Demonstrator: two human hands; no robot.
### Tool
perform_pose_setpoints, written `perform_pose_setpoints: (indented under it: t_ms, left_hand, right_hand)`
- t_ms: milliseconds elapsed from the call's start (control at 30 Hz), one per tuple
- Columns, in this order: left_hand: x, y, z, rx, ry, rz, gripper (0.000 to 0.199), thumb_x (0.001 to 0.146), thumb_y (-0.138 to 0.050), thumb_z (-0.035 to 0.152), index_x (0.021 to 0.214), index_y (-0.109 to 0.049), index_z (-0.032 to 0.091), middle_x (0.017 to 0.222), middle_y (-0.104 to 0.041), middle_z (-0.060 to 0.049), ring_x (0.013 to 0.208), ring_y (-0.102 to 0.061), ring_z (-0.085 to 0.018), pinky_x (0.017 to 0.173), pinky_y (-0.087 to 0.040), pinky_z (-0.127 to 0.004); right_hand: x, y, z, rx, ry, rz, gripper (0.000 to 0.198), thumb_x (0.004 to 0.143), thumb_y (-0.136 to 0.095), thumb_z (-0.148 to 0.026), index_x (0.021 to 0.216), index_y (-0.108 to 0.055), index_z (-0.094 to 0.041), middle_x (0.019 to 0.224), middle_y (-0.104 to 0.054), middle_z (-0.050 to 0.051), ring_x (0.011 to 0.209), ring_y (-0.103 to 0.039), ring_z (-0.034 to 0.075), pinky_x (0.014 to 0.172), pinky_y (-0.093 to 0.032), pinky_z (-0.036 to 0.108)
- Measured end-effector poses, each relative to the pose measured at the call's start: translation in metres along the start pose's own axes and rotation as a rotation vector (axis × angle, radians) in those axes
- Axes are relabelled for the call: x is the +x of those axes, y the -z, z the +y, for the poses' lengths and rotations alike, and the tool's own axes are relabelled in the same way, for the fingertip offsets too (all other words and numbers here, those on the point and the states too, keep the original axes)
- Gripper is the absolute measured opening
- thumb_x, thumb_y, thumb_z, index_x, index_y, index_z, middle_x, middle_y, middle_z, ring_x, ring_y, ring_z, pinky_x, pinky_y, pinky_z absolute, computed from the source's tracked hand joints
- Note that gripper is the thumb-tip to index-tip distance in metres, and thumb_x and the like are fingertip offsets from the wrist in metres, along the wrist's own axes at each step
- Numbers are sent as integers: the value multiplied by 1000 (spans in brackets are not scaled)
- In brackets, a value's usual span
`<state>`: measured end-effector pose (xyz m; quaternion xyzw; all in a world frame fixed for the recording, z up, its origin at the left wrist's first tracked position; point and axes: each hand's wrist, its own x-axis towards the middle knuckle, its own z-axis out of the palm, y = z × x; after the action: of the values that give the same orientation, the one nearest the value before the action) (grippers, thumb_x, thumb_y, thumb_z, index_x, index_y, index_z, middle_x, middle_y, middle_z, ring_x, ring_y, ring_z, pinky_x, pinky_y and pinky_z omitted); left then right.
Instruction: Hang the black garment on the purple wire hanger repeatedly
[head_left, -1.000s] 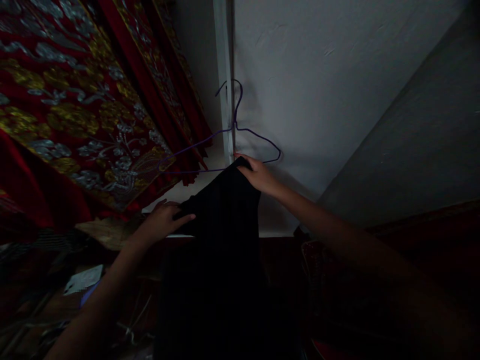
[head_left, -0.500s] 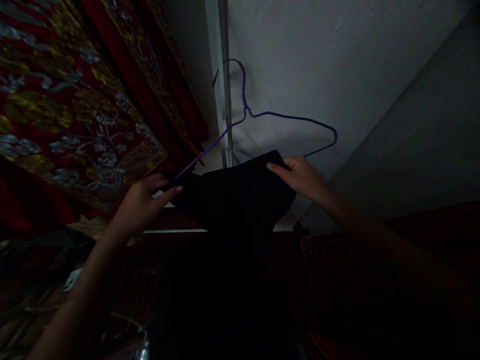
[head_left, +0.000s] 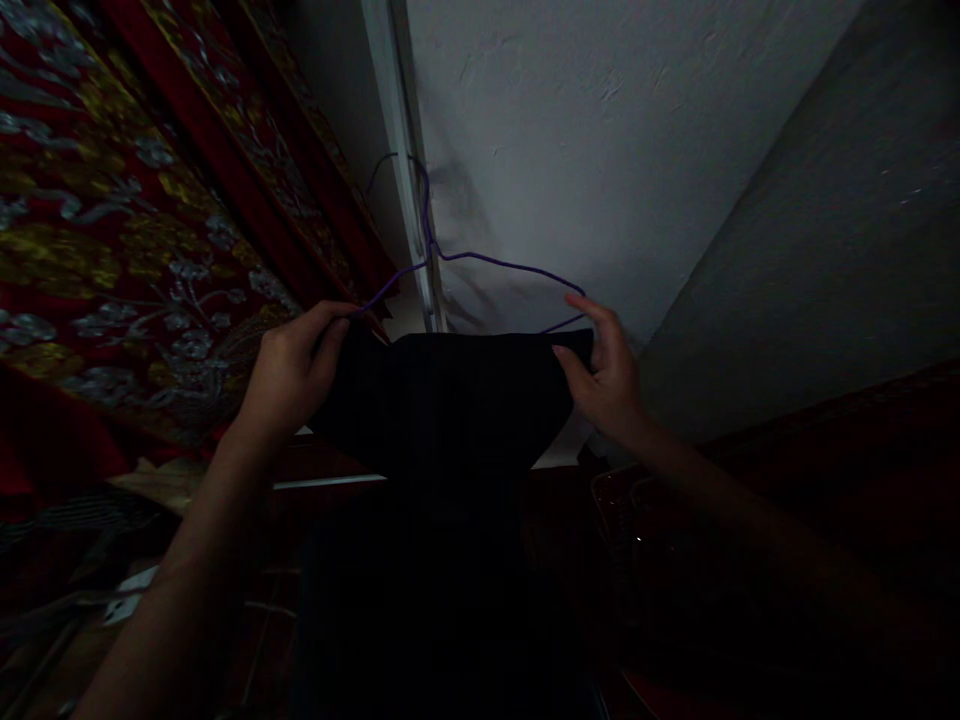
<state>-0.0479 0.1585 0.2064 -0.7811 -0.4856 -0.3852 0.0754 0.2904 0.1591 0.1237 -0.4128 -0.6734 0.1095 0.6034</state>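
Observation:
A black garment (head_left: 465,405) hangs down in front of me, its upper edge stretched nearly level; its kind cannot be made out in the dark. Behind that edge is a purple wire hanger (head_left: 510,264), with its hook up at a pale upright frame. My left hand (head_left: 292,370) is closed, pinching the garment's left corner where the hanger's left arm runs in. My right hand (head_left: 611,370) holds the garment's right corner near the thumb, while its index finger reaches the right end of the hanger. The hanger's lower bar is mostly hidden by the cloth.
Red cloth (head_left: 172,250) with gold and silver embroidery hangs on the left. The pale upright frame (head_left: 405,140) stands against a grey wall (head_left: 570,120). Mixed items, among them a white socket-like piece (head_left: 131,595), lie at the lower left. Dark red fabric (head_left: 750,520) is at the lower right.
My left hand has risen and closed on the garment's corner at the hanger. My right index finger has extended to the hanger's end. The hanger sits lower and further left in view.

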Motion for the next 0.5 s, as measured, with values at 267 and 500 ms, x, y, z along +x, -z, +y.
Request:
perform_pose_setpoints:
  t_ms: [267,500]
  left_hand:
    - [-6,2,-5,34,1,95,25,94,-60,39,107,-72,22,99,-76,-2,89,-71,-20,84,-52,-31]
    - [-5,12,-22,-21,84,158,42,90,-65,41,128,-63,22,121,-66,-7,106,-65,-25,96,-52,-41]
  right_hand:
    - [50,20,28,155,-406,-25,53,73,-78,-34,122,-69,-14,79,-75,5,69,-70,22,58,-54,32]
    - [48,53,13,255,-560,-286,29,68,-83,-46,76,-76,-18,69,-74,4,60,-67,18,53,-50,27]
